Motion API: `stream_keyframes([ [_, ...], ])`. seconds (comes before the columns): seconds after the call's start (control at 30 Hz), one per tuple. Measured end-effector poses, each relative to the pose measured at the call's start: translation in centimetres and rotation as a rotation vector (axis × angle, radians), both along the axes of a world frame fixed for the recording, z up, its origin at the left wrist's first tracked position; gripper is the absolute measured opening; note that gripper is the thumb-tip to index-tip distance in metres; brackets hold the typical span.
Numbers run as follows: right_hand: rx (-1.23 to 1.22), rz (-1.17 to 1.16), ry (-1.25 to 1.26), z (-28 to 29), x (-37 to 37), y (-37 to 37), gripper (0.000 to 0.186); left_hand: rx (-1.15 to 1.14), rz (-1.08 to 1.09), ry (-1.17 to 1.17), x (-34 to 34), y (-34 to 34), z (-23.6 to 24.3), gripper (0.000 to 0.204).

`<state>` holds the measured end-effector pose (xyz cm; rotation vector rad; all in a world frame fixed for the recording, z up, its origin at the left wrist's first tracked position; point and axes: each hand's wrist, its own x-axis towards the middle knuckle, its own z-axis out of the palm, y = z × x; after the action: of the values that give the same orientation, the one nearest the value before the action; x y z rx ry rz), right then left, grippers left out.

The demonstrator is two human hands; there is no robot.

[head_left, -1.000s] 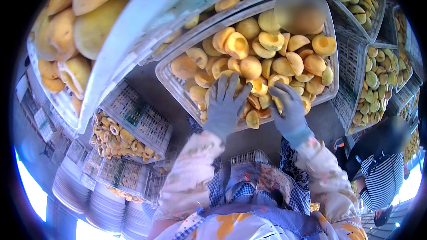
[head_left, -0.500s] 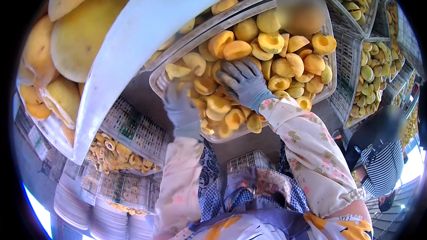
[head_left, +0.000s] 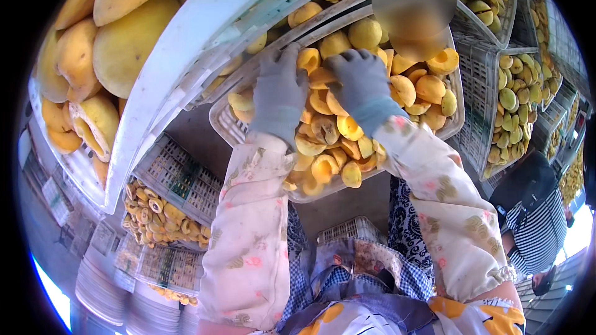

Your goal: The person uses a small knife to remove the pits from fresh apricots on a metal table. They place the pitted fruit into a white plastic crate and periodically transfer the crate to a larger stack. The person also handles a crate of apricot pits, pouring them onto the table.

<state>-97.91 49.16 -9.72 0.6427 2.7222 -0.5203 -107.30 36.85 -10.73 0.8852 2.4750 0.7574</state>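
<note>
One pale rectangular plastic crate (head_left: 225, 123) of halved orange-yellow fruit (head_left: 325, 129)
Over it, my grey-gloved left hand (head_left: 279, 87) and right hand (head_left: 361, 84); grips I can't tell.

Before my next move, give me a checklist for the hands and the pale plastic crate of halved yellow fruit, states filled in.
1. Both hands visible: ok. Grey-gloved left hand and grey-gloved right hand are over the pale plastic crate.
2. Grip on halved yellow fruit: cannot tell, the fingertips' contact is unclear.
3. Fruit facing one way: not ok, some hollows show, elsewhere rounded backs.
4. Crate's far right corner visible: not ok, a blurred patch covers it.
5. Person in the black-and-white striped top away from the hands: ok, off to the right.
</note>
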Motion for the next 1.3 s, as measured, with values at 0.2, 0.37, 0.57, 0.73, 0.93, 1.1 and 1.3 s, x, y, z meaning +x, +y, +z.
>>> stream_keyframes([
  [0.2,-0.331,-0.429,0.376,3.5,7.5,1.7,0.033,0.070,-0.025,-0.135,2.8,-0.5,-0.7,0.044],
  [0.37,-0.549,-0.651,0.304,4.5,9.4,1.1,0.032,-0.206,-0.009,-0.280,2.1,2.2,-0.6,0.056],
  [0.57,-0.336,-0.528,0.653,4.1,7.7,2.1,0.040,0.085,-0.075,0.152,3.3,0.9,-1.7,0.049],
  [0.73,0.032,-0.124,0.399,-0.8,6.9,-0.3,0.026,0.015,0.199,-0.380,2.6,-0.5,-1.8,0.039],
  [0.93,-0.099,-0.154,0.398,3.3,8.0,6.8,0.041,0.043,-0.289,0.275,5.8,2.8,0.0,0.053],
  [1.1,-0.026,-0.847,0.301,0.5,12.0,14.3,0.052,-0.225,-0.397,0.303,5.9,5.2,-1.5,0.071],
  [1.3,-0.166,-0.637,0.320,-0.1,7.0,14.6,0.040,0.048,-0.337,0.243,5.9,7.4,1.0,0.062],
])
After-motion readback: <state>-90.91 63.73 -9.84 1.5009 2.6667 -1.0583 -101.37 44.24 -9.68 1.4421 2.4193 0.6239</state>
